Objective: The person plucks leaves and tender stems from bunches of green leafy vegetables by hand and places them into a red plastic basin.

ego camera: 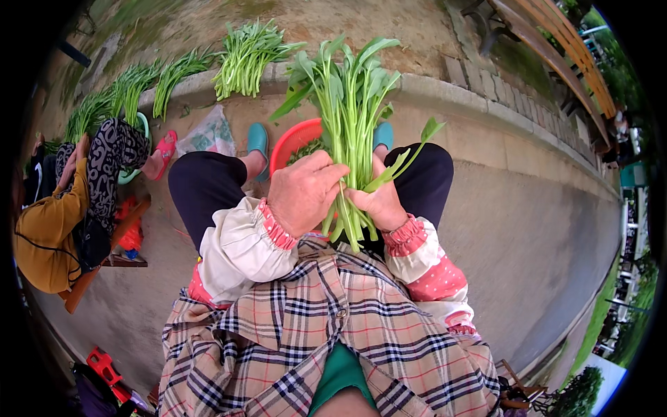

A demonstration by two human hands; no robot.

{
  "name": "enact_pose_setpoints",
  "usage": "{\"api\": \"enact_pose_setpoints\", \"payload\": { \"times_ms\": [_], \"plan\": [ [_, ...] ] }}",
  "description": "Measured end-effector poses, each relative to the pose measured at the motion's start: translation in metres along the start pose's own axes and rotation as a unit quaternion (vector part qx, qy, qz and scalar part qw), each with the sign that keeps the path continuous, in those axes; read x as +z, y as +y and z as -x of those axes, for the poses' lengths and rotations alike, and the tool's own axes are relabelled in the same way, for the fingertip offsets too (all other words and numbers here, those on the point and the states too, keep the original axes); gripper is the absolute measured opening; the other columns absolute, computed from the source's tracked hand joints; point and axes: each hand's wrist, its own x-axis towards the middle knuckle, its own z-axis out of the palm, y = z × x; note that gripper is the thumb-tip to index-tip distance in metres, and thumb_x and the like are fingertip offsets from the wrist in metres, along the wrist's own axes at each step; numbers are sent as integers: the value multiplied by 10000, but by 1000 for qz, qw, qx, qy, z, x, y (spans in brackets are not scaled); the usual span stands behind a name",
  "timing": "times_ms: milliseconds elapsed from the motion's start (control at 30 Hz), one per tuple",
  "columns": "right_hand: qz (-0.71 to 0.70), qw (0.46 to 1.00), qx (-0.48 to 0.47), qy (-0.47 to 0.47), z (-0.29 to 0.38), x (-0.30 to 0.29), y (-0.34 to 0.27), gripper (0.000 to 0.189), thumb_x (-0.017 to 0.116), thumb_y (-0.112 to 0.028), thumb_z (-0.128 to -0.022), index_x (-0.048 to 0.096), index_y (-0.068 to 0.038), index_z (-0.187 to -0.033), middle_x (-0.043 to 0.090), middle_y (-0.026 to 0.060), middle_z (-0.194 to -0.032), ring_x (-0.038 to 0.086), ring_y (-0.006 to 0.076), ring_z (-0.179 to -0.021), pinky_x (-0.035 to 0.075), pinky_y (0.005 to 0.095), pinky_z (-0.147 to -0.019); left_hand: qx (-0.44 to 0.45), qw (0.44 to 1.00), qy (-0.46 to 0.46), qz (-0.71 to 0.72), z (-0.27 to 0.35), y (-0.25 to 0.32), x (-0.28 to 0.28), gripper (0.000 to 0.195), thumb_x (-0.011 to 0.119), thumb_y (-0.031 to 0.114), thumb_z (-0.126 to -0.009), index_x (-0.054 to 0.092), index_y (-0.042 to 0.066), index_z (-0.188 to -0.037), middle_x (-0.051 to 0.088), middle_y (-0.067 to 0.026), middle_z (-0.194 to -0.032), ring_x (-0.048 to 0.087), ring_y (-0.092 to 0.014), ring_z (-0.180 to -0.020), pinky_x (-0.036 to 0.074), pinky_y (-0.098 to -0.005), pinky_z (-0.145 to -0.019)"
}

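Observation:
A bunch of leafy green stalks, which look like water spinach [350, 120], is held upright in front of my lap, leaves pointing away from me. My right hand [384, 200] grips its lower stems, with one stray leafy stem sticking out to the right past the thumb. My left hand [307, 190] is at the left side of the same stems, its thumb and fingertips pinched at a thin stem. Under the bunch, between my feet, stands a red plastic basket [292, 136] with loose greens inside, partly hidden by my hands and the bunch.
More bundles of greens [250, 62] lie along the concrete curb [443, 93]. A plastic bag [209, 133] is on the ground. At the left a person in a mustard top [52, 234] sits beside a green basin [141, 125]. A wooden bench [568, 57] stands at the upper right.

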Motion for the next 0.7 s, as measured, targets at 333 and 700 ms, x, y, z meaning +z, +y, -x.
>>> {"api": "enact_pose_setpoints", "payload": {
  "times_ms": [333, 700],
  "plan": [
    [50, 999, -13, 3, -1, 0, -1, 609, 679, -56, -659, 423, -10, -1210, 526, 61, -1097, 517, 150, -1000, 425, 289, -874, 62, 995, -22, -80, -1, -1, 9, 77, 597, 86, -698, 568, 97, -770, 503, -33, -776, 580, -200, -708, 489, -326, -547],
    [54, 999, -7, -4, -3, 0, -4, 679, 700, -89, -665, 391, -3, -1263, 525, 73, -1127, 507, 156, -1045, 412, 301, -910, -52, 997, -17, 61, 2, -5, 18, 102, 559, 27, -753, 502, 66, -828, 487, -78, -793, 559, -271, -714, 467, -366, -577]
  ]
}}
